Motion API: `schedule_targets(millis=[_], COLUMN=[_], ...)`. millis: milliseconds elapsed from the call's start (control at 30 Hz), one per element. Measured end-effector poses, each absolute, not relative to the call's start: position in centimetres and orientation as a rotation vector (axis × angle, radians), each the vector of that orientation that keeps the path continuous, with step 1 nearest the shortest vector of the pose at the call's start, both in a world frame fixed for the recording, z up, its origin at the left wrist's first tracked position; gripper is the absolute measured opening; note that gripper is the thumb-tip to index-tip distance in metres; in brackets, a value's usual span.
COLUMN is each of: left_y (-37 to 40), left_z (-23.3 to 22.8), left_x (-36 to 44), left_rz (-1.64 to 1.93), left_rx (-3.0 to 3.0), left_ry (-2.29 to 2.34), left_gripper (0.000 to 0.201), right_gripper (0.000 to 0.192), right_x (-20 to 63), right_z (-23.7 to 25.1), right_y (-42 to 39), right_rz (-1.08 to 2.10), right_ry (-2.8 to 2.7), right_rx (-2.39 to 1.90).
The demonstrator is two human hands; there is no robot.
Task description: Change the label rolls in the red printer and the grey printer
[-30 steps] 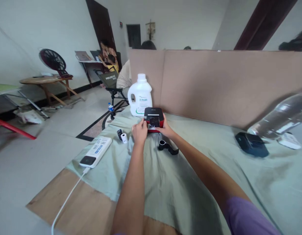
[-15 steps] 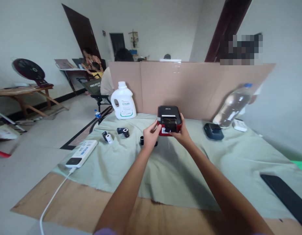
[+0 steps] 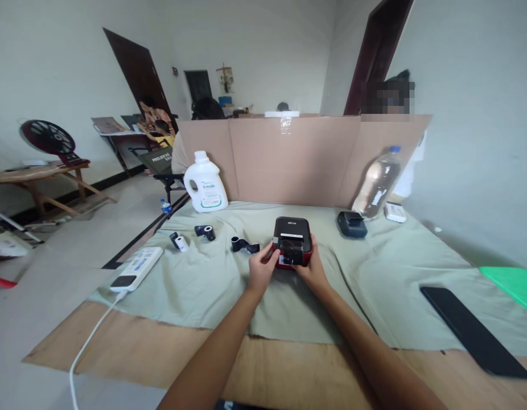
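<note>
A small black and red label printer (image 3: 292, 228) is between my two hands, low over the green cloth; whether it rests on the cloth I cannot tell. Black film-like ribbon (image 3: 293, 251) shows at its front. My left hand (image 3: 262, 270) is closed on its left side, the thumb at the front corner. Closed round its right side is my right hand (image 3: 313, 272), its fingers partly hidden beneath and behind. Left of the printer lies a black ribbon roll (image 3: 235, 244) with a loose strip. Farther left are another black roll (image 3: 209, 233) and a white-ended roll (image 3: 181, 244).
A white jug (image 3: 207, 185) stands at the back left before a cardboard screen (image 3: 289, 165). At the back right are a tilted clear bottle (image 3: 378, 182) and a dark device (image 3: 351, 224). A power strip (image 3: 138, 269) lies left, a dark flat slab (image 3: 472, 330) right. People sit beyond.
Both hands have lowered the printer toward the cloth. The black roll with its loose strip, partly behind my left hand before, now shows fully. The head view has shifted.
</note>
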State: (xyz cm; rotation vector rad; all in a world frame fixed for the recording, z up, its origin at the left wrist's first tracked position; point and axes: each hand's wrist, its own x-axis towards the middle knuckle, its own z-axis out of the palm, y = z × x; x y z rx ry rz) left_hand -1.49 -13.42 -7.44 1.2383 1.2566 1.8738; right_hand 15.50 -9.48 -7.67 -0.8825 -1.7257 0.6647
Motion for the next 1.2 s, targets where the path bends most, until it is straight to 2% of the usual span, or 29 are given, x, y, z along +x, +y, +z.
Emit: schedule_targets(millis=[233, 433, 600, 1200], left_y=[-13.7, -14.0, -13.4, -12.1], left_z=[-7.8, -7.6, -7.9, -8.7], left_x=[-1.1, -0.8, -1.4, -2.1], left_rz=[1.861, 1.794, 1.708, 1.676], left_rx=[1.240, 1.388, 1.489, 1.512], left_ry=[1.225, 1.305, 1.316, 1.233], left_gripper=[0.047, 0.051, 0.041, 0.031], right_gripper=[0.105, 0.110, 0.114, 0.115], right_x=[15.8, 16.0, 16.0, 16.3], right_z=[-8.4, -8.4, -8.3, -8.1], right_y=[-9.4, -9.4, -9.5, -9.5], right_rz=[0.592, 0.701, 0.774, 0.786], right_ry=[-1.700, -1.678, -1.652, -1.665], right_rx=[-0.951, -0.948, -0.941, -0.946])
